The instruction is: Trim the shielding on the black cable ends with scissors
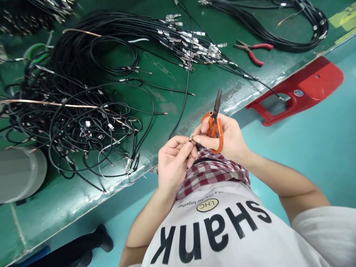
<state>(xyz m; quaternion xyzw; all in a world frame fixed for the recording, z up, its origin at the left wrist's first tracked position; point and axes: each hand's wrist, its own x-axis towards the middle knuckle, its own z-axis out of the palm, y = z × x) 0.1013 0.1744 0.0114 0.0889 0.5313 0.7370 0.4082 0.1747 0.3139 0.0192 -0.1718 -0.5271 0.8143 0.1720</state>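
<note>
Head camera on, looking down at my work over the green bench mat [66, 193]. Far left, at 9 o'clock from my hands, sits a pale grey plastic tub [19, 174], and down at 8 o'clock a dark shoe [101, 237] rests on the teal floor [306, 141]. Up at 10 o'clock, green-handled pliers [36, 52] poke out beside a big tangled heap of black cables [69, 122], their ends fitted with metal terminals, and a long copper strip [41, 102] lies across that heap.

Moving right, my left hand [174, 167] is closed in a tight pinch on a small metal terminal [191, 138], right at my fingertips; it's too tiny to make out any detail. My right hand [226, 139] is curled around orange-handled scissors [213, 126], dark blades [217, 105] pointing up, and my right thumb [197, 139] sits just beside that terminal, almost touching it. Both hands are over the bench edge, above a red-checked cloth [211, 174] at my white shirt [222, 226].

At 12 o'clock, a neat bundle of terminated cables [189, 48] fans out. At 1 o'clock, red-handled pliers [253, 52] lie open by a black cable coil [278, 26], and at 2 o'clock there's a red plastic piece [294, 89].
</note>
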